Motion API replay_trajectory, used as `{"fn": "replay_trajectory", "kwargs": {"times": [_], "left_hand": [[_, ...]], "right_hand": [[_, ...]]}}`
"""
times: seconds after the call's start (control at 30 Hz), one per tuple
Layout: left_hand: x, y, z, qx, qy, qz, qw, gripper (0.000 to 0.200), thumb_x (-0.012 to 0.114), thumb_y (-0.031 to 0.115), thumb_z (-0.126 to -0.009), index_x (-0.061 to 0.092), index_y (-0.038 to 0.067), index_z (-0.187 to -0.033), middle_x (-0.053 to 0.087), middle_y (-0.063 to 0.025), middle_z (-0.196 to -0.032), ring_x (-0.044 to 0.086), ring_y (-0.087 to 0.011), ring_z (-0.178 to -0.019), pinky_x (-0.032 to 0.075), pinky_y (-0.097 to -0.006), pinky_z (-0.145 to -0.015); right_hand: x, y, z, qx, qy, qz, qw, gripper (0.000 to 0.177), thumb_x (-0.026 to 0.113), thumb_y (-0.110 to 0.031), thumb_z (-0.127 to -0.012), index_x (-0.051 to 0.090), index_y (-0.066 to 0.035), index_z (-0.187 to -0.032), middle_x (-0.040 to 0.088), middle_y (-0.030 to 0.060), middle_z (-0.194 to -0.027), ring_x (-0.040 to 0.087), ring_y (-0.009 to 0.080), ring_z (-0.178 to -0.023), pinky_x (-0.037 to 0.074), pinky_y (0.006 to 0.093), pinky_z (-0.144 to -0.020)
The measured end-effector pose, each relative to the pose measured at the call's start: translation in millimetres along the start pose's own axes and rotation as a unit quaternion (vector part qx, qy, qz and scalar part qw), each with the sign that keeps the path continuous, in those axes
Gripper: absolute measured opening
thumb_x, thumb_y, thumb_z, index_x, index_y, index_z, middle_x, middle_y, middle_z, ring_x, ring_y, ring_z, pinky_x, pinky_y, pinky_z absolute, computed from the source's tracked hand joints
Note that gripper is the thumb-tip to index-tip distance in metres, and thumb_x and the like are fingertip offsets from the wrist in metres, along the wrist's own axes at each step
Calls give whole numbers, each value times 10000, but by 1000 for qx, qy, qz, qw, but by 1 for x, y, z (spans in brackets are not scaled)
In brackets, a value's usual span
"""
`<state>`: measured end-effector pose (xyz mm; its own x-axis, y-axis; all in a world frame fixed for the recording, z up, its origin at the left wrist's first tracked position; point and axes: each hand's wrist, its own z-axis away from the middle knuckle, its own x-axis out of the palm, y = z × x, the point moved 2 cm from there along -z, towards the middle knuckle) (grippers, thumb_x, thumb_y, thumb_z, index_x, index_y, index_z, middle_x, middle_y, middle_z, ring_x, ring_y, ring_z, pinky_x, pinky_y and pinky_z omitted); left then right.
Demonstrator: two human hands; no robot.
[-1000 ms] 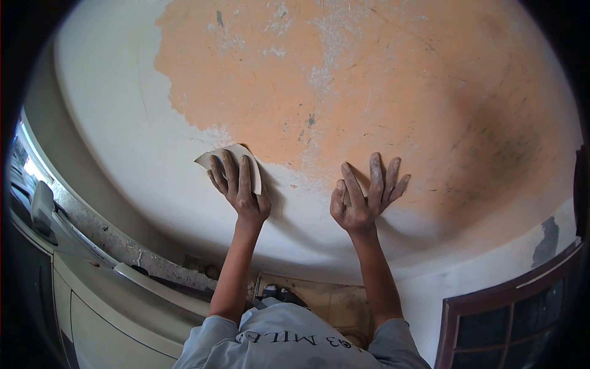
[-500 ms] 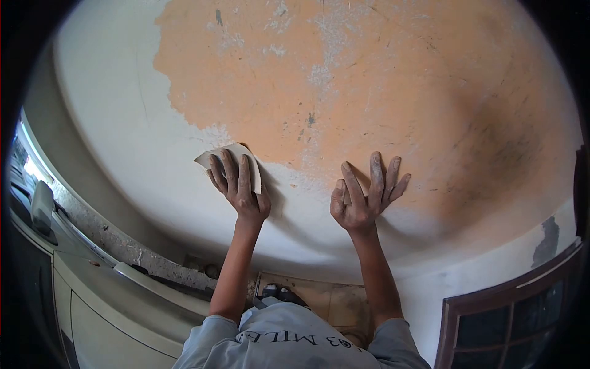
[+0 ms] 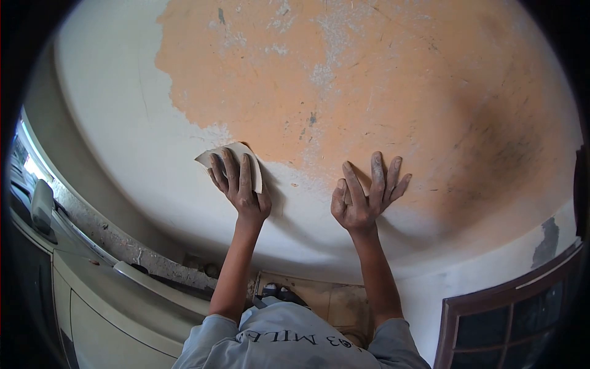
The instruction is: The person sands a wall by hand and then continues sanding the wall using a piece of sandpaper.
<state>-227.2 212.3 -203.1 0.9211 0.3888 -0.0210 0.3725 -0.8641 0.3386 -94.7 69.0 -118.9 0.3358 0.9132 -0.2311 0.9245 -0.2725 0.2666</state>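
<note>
My left hand [image 3: 238, 187] presses a curved sheet of sandpaper [image 3: 255, 175] against the wall [image 3: 117, 111], its fingers laid over the pale back of the sheet. Part of the paper is hidden beneath the palm and fingers. To the right, my right hand [image 3: 362, 200] rests on the wall with spread fingers and holds nothing. Whitish dust coats the fingers of both hands. The wall has a large orange area [image 3: 246, 86] with scraped patches, bordered by white surface at left and below.
A brown-framed window [image 3: 447, 326] stands at the lower right. A beige, cabinet-like body [image 3: 110, 326] runs along the lower left, beside a dusty ledge [image 3: 117, 237]. Dark footwear [image 3: 289, 295] shows on the tiled floor below. A grey patch [image 3: 546, 243] marks the right wall.
</note>
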Motion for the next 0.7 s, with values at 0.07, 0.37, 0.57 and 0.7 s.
{"fn": "replay_trajectory", "kwargs": {"times": [0.07,0.37,0.57,0.7], "left_hand": [[0,0,0,-1,0,0,1000,506,345,269,-871,405,-26,-1277,276,-272,-1384,168,-463,-1306,95,-563,-1041],[-4,16,-11,-45,9,29,999,454,420,50,-834,404,-39,-1278,283,-256,-1387,166,-444,-1313,141,-518,-1050],[-2,21,-15,-82,39,39,995,438,449,-31,-812,438,-52,-1250,286,-264,-1382,173,-417,-1321,144,-500,-1054],[-4,29,-15,-71,10,30,997,397,429,-50,-815,488,-52,-1208,324,-264,-1361,182,-414,-1321,126,-503,-1059]], "right_hand": [[0,0,0,-1,0,2,1000,270,509,-243,-788,665,-223,-1007,490,141,-1250,273,392,-1290,-1,555,-1059],[1,0,0,-2,3,4,1000,266,501,-262,-798,667,-222,-1002,484,135,-1254,262,389,-1296,3,559,-1059],[1,0,0,-5,2,6,1000,271,495,-267,-804,667,-218,-1008,474,135,-1267,259,390,-1297,5,557,-1060],[-1,0,0,-5,1,5,1000,270,494,-275,-809,666,-214,-1008,475,137,-1266,260,393,-1296,10,552,-1062]]}}
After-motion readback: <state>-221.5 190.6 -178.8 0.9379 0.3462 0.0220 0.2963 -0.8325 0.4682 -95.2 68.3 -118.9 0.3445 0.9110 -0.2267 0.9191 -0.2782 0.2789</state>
